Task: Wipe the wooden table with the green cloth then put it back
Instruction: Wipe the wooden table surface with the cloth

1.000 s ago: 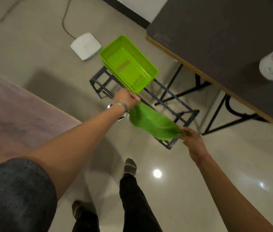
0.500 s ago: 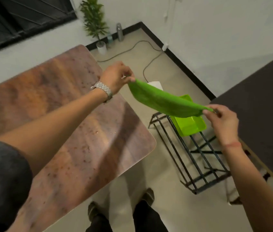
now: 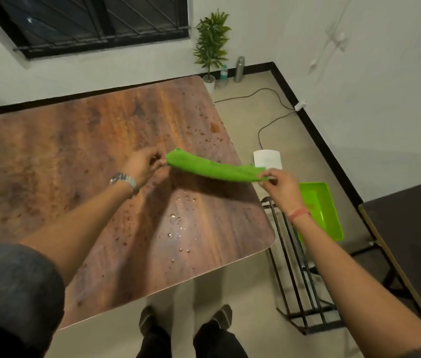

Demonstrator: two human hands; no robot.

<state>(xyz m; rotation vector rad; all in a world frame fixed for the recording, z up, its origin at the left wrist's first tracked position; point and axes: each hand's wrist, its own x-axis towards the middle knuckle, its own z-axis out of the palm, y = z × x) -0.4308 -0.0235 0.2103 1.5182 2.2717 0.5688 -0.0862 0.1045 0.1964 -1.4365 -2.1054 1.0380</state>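
Observation:
The green cloth [image 3: 212, 168] hangs stretched between both hands, just above the right part of the wooden table [image 3: 80, 161]. My left hand [image 3: 145, 165] pinches its left end over the tabletop. My right hand [image 3: 280, 186] pinches its right end past the table's right edge. Water drops and dark spots lie on the wood below the cloth. A green plastic tray [image 3: 329, 220] rests on a black metal rack [image 3: 305, 293] to the right of the table.
A dark table [image 3: 416, 244] stands at the far right. A white box [image 3: 267, 158] with a cable lies on the floor beyond the rack. A potted plant [image 3: 210, 45] and a bottle [image 3: 239, 69] stand in the corner. My feet are below the table's near edge.
My view swung from the rack up to the wooden table. Both hands carried the stretched cloth leftward from above the tray to over the table's right part.

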